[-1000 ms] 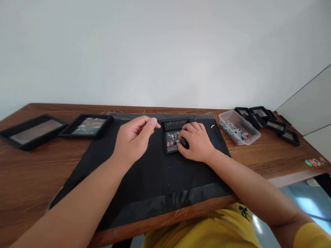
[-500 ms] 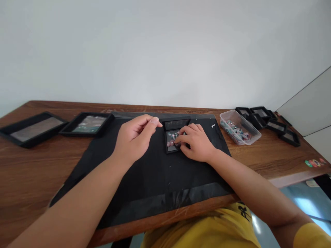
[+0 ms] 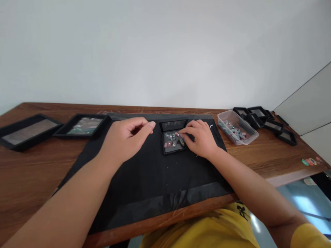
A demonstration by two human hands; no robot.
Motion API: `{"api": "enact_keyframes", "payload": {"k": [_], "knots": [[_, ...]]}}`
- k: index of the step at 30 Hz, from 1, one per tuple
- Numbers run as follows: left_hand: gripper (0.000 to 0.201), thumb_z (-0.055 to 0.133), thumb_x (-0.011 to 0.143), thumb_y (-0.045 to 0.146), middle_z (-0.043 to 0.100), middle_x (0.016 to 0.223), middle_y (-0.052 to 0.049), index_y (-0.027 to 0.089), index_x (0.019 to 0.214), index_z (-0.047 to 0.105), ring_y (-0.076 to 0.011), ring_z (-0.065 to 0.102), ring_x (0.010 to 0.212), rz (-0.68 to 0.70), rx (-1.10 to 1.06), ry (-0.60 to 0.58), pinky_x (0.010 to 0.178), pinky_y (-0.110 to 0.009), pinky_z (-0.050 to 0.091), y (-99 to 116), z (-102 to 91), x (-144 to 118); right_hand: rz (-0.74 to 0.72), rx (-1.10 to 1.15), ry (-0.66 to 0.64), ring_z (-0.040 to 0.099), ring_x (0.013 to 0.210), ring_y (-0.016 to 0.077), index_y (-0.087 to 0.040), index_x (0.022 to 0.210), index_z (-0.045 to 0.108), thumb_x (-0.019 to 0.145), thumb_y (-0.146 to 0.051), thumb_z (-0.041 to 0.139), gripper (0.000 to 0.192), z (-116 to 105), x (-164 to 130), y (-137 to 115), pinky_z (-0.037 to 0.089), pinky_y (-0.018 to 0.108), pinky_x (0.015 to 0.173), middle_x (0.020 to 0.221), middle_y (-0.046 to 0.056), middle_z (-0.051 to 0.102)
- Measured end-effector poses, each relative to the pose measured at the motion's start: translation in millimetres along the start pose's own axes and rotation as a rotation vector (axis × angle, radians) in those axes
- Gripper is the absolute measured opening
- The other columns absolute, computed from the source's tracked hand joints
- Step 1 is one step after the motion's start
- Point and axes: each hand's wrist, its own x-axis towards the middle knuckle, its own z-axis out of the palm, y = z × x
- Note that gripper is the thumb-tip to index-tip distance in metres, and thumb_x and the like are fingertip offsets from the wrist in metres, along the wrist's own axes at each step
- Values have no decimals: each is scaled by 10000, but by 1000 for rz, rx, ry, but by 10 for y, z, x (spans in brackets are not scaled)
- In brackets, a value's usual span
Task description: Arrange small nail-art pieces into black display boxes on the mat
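Observation:
A small black open case [image 3: 169, 148] lies on the black mat [image 3: 144, 172], with several small coloured beads [image 3: 171, 139] spread inside it and its lid standing open behind. My right hand [image 3: 201, 138] rests at the case's right edge, fingertips touching the beads; whether it pinches one I cannot tell. My left hand [image 3: 123, 138] hovers left of the case with fingers loosely curled, thumb and forefinger near each other, holding nothing visible.
Two larger black flat trays [image 3: 83, 126] [image 3: 26, 131] sit at the left on the wooden table [image 3: 31, 172]. A clear plastic tub [image 3: 237, 126] of beads stands to the right, with several small black cases [image 3: 261, 117] behind it. Coloured pieces [image 3: 311, 161] lie near the right edge.
My right hand has shifted to the right off the case, uncovering more beads. My left hand has drifted slightly left and lower. The view has shifted slightly.

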Motion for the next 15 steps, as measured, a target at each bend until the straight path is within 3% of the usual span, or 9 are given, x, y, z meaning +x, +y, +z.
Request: {"api": "enact_keyframes", "payload": {"k": [2, 5, 9, 15], "knots": [[375, 688, 858, 454, 530, 487, 30, 223, 568, 633, -130, 438, 455, 5, 50, -151, 477, -282, 290, -67, -44, 10, 29, 13, -1, 567, 989, 252, -247, 1069, 853, 986, -189, 635, 240, -23, -1, 45, 379, 403, 888, 1059, 82, 739], [212, 785, 792, 406, 593, 507, 26, 233, 675, 747, -133, 470, 427, 1, 45, -340, 444, -277, 281, -198, -55, 11, 38, 43, -28, 578, 967, 244, -241, 992, 868, 925, -161, 675, 219, -61, -10, 92, 384, 401, 886, 1009, 68, 743], [230, 831, 725, 472, 640, 558, 24, 280, 851, 844, -146, 521, 438, -49, 71, -475, 458, -270, 330, -289, -19, 9, -29, 58, -73, 584, 971, 241, -238, 966, 872, 897, -187, 719, 175, -106, -32, 116, 377, 401, 889, 996, 62, 743], [377, 713, 811, 504, 707, 728, -3, 293, 1081, 872, -159, 557, 594, -200, 308, -635, 586, -291, 356, -166, 22, 28, -66, 41, -137, 573, 968, 239, -238, 1006, 862, 929, -255, 739, 146, -116, -53, 135, 362, 400, 884, 1014, 65, 743]]}}
